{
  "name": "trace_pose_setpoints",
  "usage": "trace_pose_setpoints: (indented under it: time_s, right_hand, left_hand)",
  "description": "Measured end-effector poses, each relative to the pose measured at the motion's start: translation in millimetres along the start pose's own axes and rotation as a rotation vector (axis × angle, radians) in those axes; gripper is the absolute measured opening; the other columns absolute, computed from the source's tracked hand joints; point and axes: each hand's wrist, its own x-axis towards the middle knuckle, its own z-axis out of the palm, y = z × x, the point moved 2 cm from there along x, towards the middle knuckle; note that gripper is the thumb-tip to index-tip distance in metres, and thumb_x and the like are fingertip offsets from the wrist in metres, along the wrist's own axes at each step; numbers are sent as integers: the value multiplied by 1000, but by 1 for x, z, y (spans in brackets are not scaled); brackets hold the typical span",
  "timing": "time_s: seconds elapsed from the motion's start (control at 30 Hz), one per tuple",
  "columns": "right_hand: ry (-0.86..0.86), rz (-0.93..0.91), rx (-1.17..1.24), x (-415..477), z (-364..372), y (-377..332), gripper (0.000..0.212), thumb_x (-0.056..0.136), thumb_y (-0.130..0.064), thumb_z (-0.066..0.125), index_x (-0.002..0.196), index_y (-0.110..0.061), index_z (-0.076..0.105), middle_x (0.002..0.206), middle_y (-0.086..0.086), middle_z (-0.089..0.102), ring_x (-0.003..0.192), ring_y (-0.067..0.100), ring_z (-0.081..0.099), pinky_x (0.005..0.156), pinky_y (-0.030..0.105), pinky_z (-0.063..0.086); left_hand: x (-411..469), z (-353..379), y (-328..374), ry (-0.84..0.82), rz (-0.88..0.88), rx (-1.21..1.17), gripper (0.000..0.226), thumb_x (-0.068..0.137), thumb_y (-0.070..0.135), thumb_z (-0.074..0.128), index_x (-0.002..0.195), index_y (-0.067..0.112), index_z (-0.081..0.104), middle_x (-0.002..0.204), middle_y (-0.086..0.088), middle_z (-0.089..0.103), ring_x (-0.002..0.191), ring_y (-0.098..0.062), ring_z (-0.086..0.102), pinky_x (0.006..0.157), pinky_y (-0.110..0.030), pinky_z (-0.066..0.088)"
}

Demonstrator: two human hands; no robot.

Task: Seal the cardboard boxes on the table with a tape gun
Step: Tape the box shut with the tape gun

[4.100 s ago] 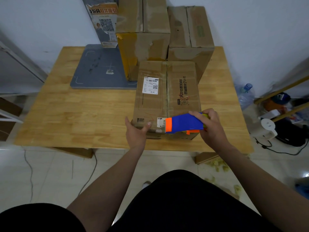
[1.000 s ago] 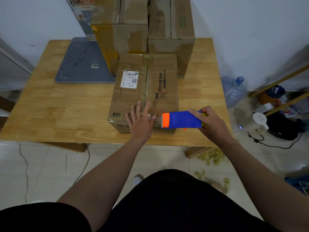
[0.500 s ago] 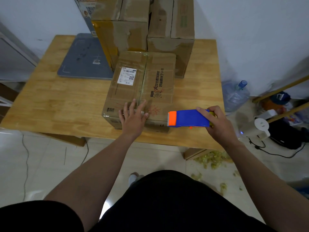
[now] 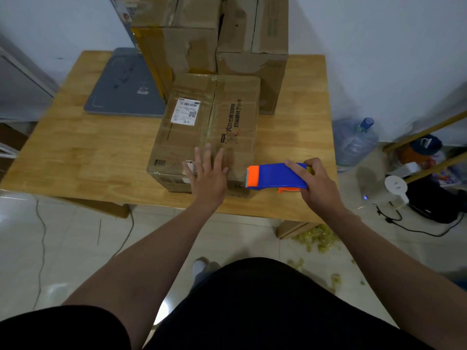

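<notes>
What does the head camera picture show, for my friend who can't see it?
A person's left hand presses flat on a cardboard box on a wooden table, while the right hand grips a blue tape gun beside it. Two taller boxes stand behind.

A flat grey board (image 4: 121, 92) lies on the far left of the wooden worktop (image 4: 75, 157), with a small pale sticker (image 4: 142, 90) on it. A printed card (image 4: 127, 11) leans against the white wall (image 4: 379, 46) behind it. On the tiled floor (image 4: 75, 248) to the right stands a clear water jug (image 4: 353, 145) with a blue cap (image 4: 366, 121). Near it sits a white round device (image 4: 394, 186), and a black cord (image 4: 414, 229) trails beside it. Yellowish scraps (image 4: 316, 237) are scattered under the worktop's right near corner. A thin cable (image 4: 41, 238) runs across the floor on the left.
</notes>
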Motion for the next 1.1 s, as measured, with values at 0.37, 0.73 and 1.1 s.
trace_pose_setpoints:
  time_s: [0.37,0.73,1.1]
  right_hand:
    - [-43,5,0,3,-1,2,71,98,-14,55,152,-51,28,126,4,37,101,26,53,58,36,48]
    - [-68,-61,-26,1,-14,7,77,93,-19,62,152,-52,24,123,2,39,98,24,53,56,42,55]
    - [68,46,-50,-24,-33,49,79,90,-5,63,150,-49,36,125,9,43,103,34,56,62,42,54]
  left_hand:
    - [-1,4,42,-69,57,-130,56,107,42,24,162,30,25,172,0,16,159,-25,-1,123,-62,-5]
    - [1,-7,44,-201,32,-117,51,110,44,21,160,49,11,173,2,2,158,-29,-8,122,-63,-7]
    - [-1,-8,45,-195,22,-131,50,109,44,21,158,51,15,172,1,9,158,-30,-2,120,-67,-4]
